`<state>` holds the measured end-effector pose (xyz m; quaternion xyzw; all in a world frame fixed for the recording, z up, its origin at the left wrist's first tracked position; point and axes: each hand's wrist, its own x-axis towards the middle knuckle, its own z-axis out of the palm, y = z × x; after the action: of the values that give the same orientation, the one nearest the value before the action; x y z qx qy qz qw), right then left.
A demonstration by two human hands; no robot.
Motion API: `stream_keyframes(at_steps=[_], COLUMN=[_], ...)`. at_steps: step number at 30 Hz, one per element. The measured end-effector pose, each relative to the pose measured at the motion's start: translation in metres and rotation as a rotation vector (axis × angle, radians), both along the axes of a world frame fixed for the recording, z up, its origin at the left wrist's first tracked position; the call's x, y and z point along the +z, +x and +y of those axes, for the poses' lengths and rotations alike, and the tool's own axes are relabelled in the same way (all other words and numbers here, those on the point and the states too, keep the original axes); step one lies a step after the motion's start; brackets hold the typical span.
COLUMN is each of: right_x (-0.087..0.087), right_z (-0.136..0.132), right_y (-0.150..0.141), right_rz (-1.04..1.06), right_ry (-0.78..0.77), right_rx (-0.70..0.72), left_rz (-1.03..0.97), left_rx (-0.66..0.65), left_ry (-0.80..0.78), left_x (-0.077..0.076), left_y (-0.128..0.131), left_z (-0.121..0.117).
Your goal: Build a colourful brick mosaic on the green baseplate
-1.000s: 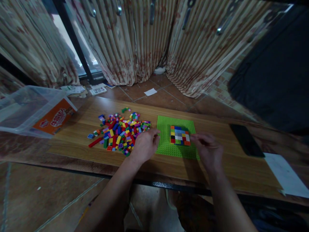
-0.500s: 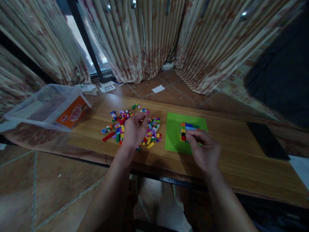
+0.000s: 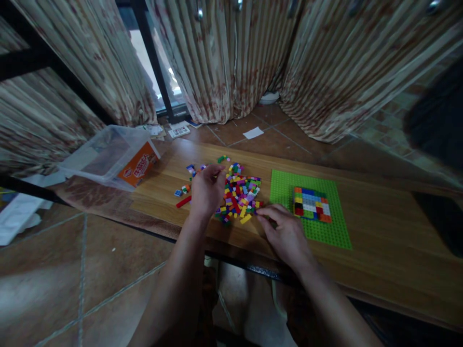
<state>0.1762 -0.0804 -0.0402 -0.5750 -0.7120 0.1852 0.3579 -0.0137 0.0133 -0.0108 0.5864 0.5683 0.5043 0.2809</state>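
Dim room, daylight at a narrow window (image 3: 142, 53).
Striped, flower-patterned curtains (image 3: 217, 67) in deep folds along far side; dark window frame (image 3: 154, 58) between them. Brown tile floor (image 3: 119, 270), pale grout. Long wood-grain table (image 3: 383, 217) across it. Brick-patterned surface (image 3: 394, 118) at right.

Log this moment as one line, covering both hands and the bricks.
left hand: over loose bricks | right hand: at bricks' right edge | grasp: unclear, both hands | brick assembly: on green baseplate

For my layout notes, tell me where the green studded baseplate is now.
In the head view, the flat green studded baseplate lies right of centre on the brown wooden tabletop, to the right of the loose multicoloured plastic bricks.
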Motion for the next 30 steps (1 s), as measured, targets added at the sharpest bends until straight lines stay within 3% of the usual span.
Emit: stream_keyframes(at_steps=[5, 11, 17, 23, 30], right_x=[-0.001, -0.007, -0.016, -0.013, -0.016], right_z=[-0.004, -0.007, 0.006, 0.013, 0.012], right_y=[-0.018, -0.038, -0.039, -0.029, -0.036], right_rz=[0.026, 0.004, -0.115, -0.143, -0.103], right_ry=[-0.013, 0.024, 0.1, 0.11, 0.11], right_rx=[0.065, 0.112, 0.049, -0.087, 0.001], left_rz=[-0.021, -0.212, -0.271, -0.259, -0.223], left_rx=[0.032, 0.167, 0.115, 0.1, 0.091], left_ry=[0.027, 0.003, -0.041, -0.053, -0.057], left_x=[0.001, 0.005, 0.005, 0.007, 0.003], left_y=[-0.012, -0.023, -0.022, -0.021, -0.021], left_z=[0.003, 0.005, 0.005, 0.003, 0.005])
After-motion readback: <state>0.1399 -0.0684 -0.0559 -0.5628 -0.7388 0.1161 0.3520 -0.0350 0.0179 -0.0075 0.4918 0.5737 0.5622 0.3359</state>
